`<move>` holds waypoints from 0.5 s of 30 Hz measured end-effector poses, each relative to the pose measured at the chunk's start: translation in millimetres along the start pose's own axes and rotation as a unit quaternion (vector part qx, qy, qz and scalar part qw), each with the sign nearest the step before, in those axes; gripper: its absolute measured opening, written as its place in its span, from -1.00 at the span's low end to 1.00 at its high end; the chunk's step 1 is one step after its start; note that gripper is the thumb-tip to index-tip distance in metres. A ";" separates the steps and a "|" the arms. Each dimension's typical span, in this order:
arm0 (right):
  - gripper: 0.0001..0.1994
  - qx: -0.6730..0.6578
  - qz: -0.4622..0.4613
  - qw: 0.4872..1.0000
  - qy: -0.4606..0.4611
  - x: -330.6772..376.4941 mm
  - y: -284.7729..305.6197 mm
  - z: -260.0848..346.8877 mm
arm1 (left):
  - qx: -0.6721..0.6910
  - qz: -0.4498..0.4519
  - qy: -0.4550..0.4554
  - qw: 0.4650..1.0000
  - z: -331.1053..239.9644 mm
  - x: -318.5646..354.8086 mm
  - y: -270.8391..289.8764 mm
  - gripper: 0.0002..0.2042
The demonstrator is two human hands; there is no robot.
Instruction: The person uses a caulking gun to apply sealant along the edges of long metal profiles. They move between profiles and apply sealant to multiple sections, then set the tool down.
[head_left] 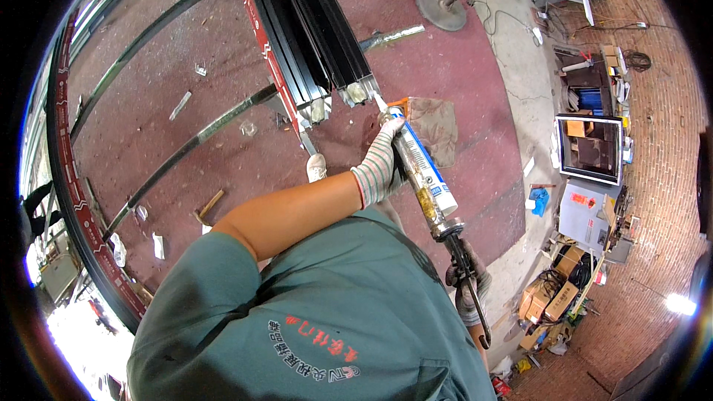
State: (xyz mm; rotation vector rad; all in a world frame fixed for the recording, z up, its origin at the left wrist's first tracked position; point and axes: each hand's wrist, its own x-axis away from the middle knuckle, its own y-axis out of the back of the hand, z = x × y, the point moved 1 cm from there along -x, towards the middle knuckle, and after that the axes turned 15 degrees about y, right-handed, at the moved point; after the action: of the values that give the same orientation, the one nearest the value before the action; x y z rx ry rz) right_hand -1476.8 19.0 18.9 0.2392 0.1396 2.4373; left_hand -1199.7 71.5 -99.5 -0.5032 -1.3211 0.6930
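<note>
A caulking gun [425, 197] carrying a white and blue sealant tube [423, 156] lies across the front of me. My left hand [377, 167], in a striped knit glove, is closed around the front part of the gun. At the handle, the gloved fingers of my right hand [475, 293] wrap round the grip, partly hidden behind it. The white nozzle [379, 102] points at the cut end of a black metal profile [327, 18]; whether it touches cannot be made out. Beside it, a second black profile [278, 30] shows whitish material at its end.
Long dark rails [200, 137] cross the reddish floor on the left. A hammer [210, 206] lies by my left elbow. Beyond the gun is a brown cloth-like sheet [433, 130]. A fan with a round base [441, 9] stands far right, near cluttered shelves and cardboard boxes [549, 297].
</note>
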 end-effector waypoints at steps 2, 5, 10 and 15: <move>-0.14 -0.004 -0.003 1.000 -0.011 -1.5 -2.7 2.5 | -0.014 -0.004 -0.002 1.000 -0.8 1.9 2.1 -0.39; -0.21 0.007 -0.007 0.999 -0.039 -4.9 -8.3 11.9 | -0.014 -0.018 0.005 1.000 -0.3 1.9 5.9 -0.37; -0.24 0.036 -0.006 0.999 -0.040 -3.9 -9.3 16.3 | -0.019 -0.018 0.009 1.000 2.6 2.9 8.6 -0.37; -0.11 0.003 0.007 1.000 -0.011 -8.4 -0.3 9.0 | -0.015 -0.062 0.026 0.998 6.7 -6.6 15.2 -0.38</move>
State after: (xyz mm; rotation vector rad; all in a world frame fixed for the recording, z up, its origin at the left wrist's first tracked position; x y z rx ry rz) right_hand -1468.3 14.1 26.6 0.2714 0.1365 2.4467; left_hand -1209.5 77.1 -113.3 -0.4569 -1.3044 0.5553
